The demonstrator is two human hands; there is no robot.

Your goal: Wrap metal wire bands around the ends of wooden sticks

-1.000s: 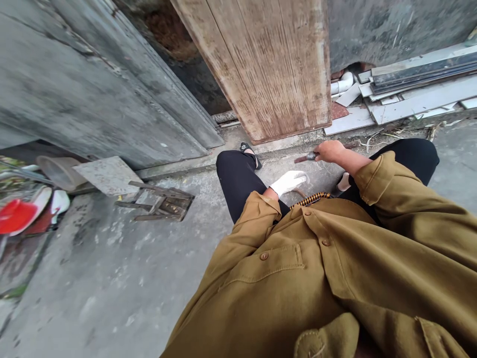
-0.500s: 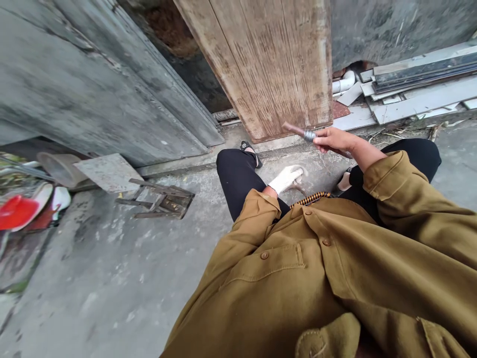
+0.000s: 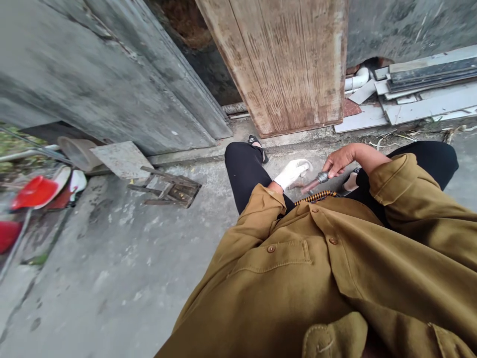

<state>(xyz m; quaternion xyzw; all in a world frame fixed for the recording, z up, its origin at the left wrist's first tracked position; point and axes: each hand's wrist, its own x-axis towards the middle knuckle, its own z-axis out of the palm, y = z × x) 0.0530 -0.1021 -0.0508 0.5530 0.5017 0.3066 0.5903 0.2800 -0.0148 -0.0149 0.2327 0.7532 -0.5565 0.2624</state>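
My right hand [image 3: 340,161], bare, is closed round a reddish-brown stick with grey wire wound about it [image 3: 316,183]. The stick's free end points down and left, close to my lap. My left hand [image 3: 292,172] wears a white work glove and is held low between my knees, its fingers curled. A pale curved shape shows at those fingers; what they grip cannot be made out. Below the glove a thin brownish piece [image 3: 297,184] is partly visible. A yellow-and-black striped band [image 3: 316,197] lies at my waist.
A wooden panel [image 3: 290,69] leans on the wall ahead. A small wooden stool [image 3: 171,190] lies on the concrete at left, near a flat board [image 3: 121,160]. Red dustpan-like things [image 3: 35,193] are at far left. Stacked strips [image 3: 428,94] and a white pipe [image 3: 358,79] lie at right.
My right hand has swung the wire-wrapped stick down and toward me, from pointing at the wooden panel to near my gloved left hand. The view has shifted slightly left.
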